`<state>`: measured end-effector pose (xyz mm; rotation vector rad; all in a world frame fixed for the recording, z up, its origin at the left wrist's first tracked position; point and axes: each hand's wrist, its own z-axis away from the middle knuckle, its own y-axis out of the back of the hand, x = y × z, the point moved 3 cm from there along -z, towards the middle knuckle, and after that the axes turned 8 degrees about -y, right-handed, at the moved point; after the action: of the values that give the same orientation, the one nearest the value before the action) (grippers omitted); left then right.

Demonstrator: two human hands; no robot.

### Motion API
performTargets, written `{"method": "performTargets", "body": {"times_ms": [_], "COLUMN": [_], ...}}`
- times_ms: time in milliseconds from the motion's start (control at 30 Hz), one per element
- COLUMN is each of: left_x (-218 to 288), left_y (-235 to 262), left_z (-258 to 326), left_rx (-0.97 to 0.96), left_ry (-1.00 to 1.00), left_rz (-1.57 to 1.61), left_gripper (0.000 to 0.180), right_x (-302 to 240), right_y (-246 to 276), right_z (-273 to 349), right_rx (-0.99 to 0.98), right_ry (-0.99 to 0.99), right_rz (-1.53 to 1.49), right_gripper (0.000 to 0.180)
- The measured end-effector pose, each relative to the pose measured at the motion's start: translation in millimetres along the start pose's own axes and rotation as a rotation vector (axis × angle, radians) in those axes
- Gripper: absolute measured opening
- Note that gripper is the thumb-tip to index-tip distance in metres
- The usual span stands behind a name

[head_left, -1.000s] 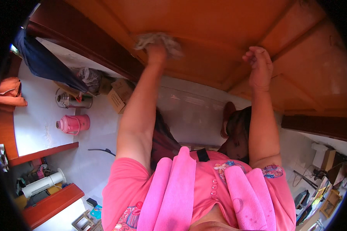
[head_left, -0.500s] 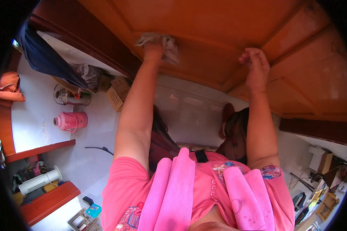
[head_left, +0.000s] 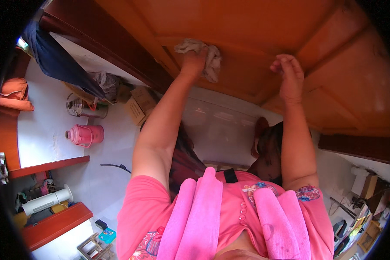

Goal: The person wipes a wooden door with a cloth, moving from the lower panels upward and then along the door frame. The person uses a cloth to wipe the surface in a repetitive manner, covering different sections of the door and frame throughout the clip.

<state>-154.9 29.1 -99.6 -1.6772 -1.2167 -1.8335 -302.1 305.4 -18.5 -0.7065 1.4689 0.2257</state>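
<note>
My left hand [head_left: 194, 62] grips a pale greyish cloth [head_left: 212, 65] and presses it against the lower part of an orange-brown panelled wooden door [head_left: 247, 28]. Folds of the cloth stick out on both sides of the hand. Farther right, my right hand [head_left: 291, 78] is raised close to the same door, its fingers loosely curled. Nothing shows between those fingers, and whether they touch the wood I cannot tell.
At left stand a pink thermos flask [head_left: 87, 135], a metal flask [head_left: 89, 108] and cardboard boxes [head_left: 139, 105]. A folded dark blue umbrella [head_left: 60, 63] slants above them. A small wooden stool [head_left: 92, 248] is at lower left; papers and boxes [head_left: 365, 221] crowd the right.
My left hand has slid the cloth to the right along the door. My right hand stays in nearly the same place, and the view has shifted slightly.
</note>
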Motion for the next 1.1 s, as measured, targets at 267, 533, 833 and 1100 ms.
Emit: {"method": "performTargets", "body": {"times_ms": [267, 533, 833, 1100], "left_x": [64.4, 55.2, 29.3, 49.5], "left_y": [64.0, 105.1, 104.8, 105.9], "left_z": [13.7, -9.5, -20.8, -22.1], "left_rx": [0.094, 0.189, 0.137, 0.048], "left_ry": [-0.001, -0.064, 0.095, -0.034], "left_rz": [-0.167, -0.998, -1.028, -1.194], "left_gripper": [0.064, 0.059, 0.075, 0.059], "right_x": [0.8, 0.2, -2.3, 0.2], "right_y": [-12.1, -10.3, -18.6, -18.9], "right_z": [5.4, 3.1, 8.1, 6.4], "right_rx": [-0.028, -0.033, -0.032, -0.05], "right_ry": [0.031, 0.023, -0.001, 0.014], "right_rz": [0.086, 0.133, 0.172, 0.141], "right_gripper": [0.014, 0.014, 0.013, 0.011]}}
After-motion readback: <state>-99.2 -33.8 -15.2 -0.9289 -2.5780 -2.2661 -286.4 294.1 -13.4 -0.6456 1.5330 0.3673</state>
